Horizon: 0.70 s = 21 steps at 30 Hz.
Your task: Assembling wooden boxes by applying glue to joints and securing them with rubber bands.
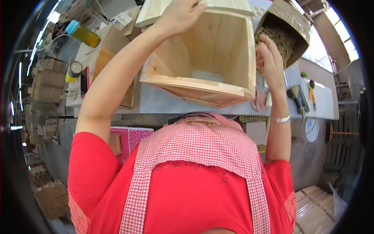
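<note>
An open wooden box (167, 78) of pale boards stands on the table in front of me, and its hollow inside faces up. A flat pale wooden panel (228, 5) runs along its far rim. My left hand (181, 16) reaches over the box to that far rim, its fingers curled by the panel. Whatever they may hold is hidden. My right hand (272, 58) is beside the box's right wall, fingers bent and apart, with nothing visible in it. Just past it, a tilted cardboard carton (302, 37) contains many small brownish pieces (277, 37), too small to name.
To the right lie a dark power tool (297, 98) and yellow-handled pliers (312, 94). A pink cloth (258, 100) is near the box's right corner. At left are a bottle (83, 34) of amber liquid, a yellow jar (74, 70) and a red-edged phone (85, 82).
</note>
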Tool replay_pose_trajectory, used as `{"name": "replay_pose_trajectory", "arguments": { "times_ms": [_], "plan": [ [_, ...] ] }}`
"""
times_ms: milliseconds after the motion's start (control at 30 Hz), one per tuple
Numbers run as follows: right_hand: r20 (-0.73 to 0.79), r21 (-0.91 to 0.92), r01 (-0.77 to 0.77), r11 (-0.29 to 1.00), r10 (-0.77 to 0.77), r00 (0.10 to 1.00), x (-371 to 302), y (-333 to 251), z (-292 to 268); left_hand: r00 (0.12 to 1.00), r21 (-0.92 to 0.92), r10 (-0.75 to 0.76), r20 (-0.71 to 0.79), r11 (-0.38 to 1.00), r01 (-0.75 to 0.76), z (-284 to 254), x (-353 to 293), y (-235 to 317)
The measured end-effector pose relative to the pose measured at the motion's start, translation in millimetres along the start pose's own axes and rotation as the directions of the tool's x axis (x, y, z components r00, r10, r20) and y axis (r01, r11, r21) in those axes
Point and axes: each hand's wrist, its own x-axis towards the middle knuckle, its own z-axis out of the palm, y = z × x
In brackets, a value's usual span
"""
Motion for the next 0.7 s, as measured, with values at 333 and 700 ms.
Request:
{"name": "replay_pose_trajectory", "arguments": {
  "times_ms": [333, 700],
  "plan": [
    [-0.014, 0.346, 0.121, 0.93, -0.124, 0.992, -101, -13, 28, 0.855, 0.077, 0.414, 0.314, 0.886, -0.457, 92, -17, 142],
    [0.006, 0.534, 0.044, 0.844, -0.056, 0.998, -102, -7, 35, 0.842, -0.106, 0.396, 0.367, 0.917, -0.384, 104, -16, 135]
  ]
}}
